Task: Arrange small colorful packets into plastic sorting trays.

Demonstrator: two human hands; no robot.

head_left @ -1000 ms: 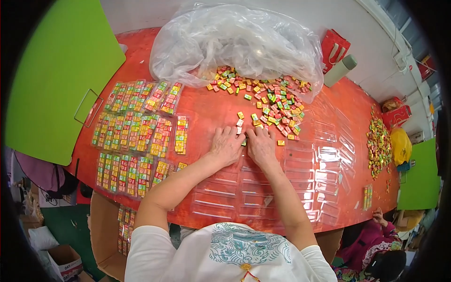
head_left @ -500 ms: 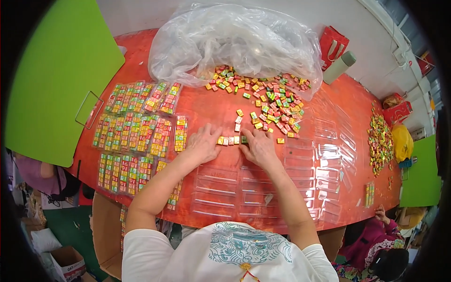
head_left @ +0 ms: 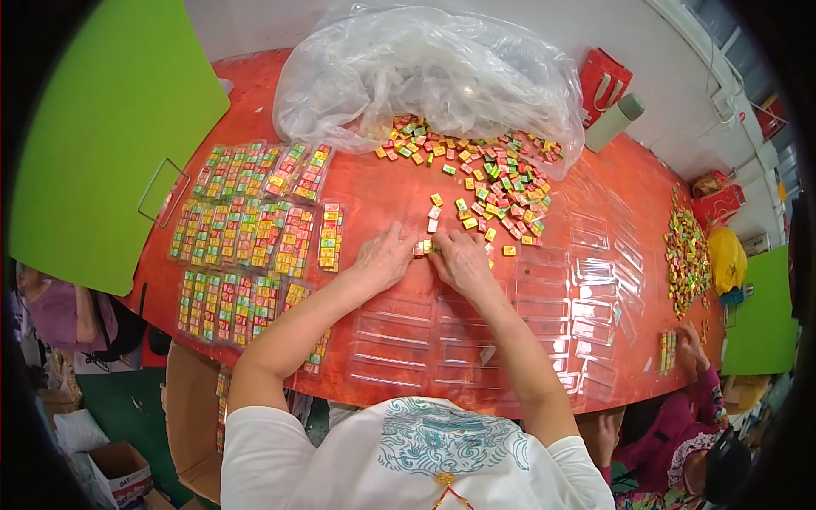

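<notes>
A short row of small coloured boxes (head_left: 423,247), red, white and yellow, lies on the red table between my hands. My left hand (head_left: 384,257) grips the left end of the row, fingers bent and close together. At the other end my right hand (head_left: 463,262) has its fingers curled over the boxes, hiding part of the row. Two loose boxes (head_left: 434,212) lie just beyond, and a yellow box (head_left: 509,251) sits right of my right hand. Farther off spreads a heap of loose boxes (head_left: 510,183).
Filled clear trays (head_left: 229,234) stand in rows at left. Empty clear plastic trays (head_left: 391,340) cover the near and right table. A large clear bag (head_left: 425,72) lies at the back, with a bottle (head_left: 616,121) beside it. Another person's hand (head_left: 694,347) is at far right.
My hands have come closer together, the left one moving right, and less of the row shows between them. The person at the right has raised an arm over the table edge.
</notes>
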